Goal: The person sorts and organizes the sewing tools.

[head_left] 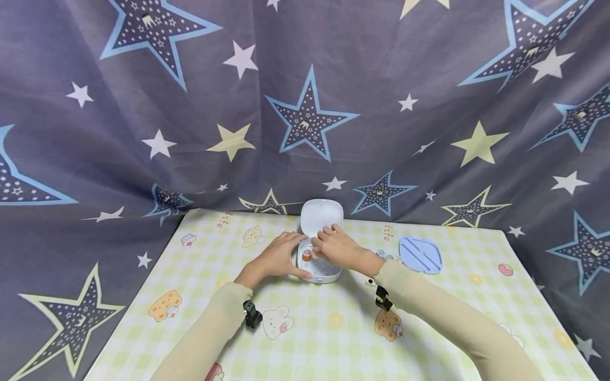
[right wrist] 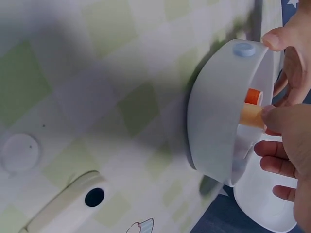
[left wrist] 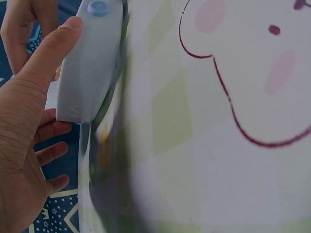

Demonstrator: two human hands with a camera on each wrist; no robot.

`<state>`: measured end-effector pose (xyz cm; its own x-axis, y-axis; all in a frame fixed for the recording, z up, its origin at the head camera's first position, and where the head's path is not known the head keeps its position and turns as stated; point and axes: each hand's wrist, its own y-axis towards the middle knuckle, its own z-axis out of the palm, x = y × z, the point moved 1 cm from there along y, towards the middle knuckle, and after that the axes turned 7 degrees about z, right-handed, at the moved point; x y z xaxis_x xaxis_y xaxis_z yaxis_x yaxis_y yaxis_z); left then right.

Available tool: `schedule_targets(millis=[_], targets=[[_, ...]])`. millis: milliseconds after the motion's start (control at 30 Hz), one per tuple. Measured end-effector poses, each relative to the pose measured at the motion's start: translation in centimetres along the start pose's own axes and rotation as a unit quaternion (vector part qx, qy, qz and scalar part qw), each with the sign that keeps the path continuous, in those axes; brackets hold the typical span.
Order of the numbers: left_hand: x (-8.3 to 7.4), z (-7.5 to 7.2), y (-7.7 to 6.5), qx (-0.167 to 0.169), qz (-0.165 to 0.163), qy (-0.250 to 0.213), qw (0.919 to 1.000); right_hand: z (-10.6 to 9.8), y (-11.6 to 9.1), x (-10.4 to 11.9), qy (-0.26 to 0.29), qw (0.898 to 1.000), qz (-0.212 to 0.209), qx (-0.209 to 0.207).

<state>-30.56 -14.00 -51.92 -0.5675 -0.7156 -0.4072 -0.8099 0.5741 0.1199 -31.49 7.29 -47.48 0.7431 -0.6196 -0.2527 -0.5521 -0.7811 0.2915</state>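
Observation:
A small white box (head_left: 325, 279) with a blue button stands on the table, its lid (head_left: 322, 216) raised at the back. My left hand (head_left: 282, 256) holds the box from the left, thumb (left wrist: 72, 30) at the front rim and fingers along the side. Over the box is my right hand (head_left: 337, 247), its thumb and fingers pinching a light-orange thread spool (right wrist: 251, 115) at the opening. An orange-red spool (right wrist: 252, 96) sits inside, beside the pinched one. In the head view the right hand hides the light-orange spool.
A light-blue tray (head_left: 420, 255) with diagonal slots lies to the right. Several small round pieces (head_left: 389, 257) are between it and the right wrist. A whitish item (right wrist: 73, 204) with a dark hole lies under the right forearm. A star-printed curtain (head_left: 305, 116) hangs behind the table.

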Motion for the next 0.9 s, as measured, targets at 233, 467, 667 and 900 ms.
schedule_targets(millis=[233, 467, 667, 900], targets=[[0.0, 0.2, 0.0, 0.0, 0.002, 0.003, 1.0, 0.9, 0.0, 0.0, 0.013, 1.0, 0.005, 0.028], [0.1, 0.4, 0.0, -0.01, 0.007, 0.001, 0.9999, 1.3, 0.1, 0.1, 0.018, 0.999, 0.006, 0.028], [0.0, 0.4, 0.0, -0.012, 0.01, -0.001, 0.9999, 1.4, 0.1, 0.2, 0.013, 0.999, 0.011, 0.046], [0.0, 0.3, -0.1, -0.014, 0.007, -0.003, 0.9999, 1.2, 0.2, 0.3, 0.011, 0.999, 0.01, 0.045]])
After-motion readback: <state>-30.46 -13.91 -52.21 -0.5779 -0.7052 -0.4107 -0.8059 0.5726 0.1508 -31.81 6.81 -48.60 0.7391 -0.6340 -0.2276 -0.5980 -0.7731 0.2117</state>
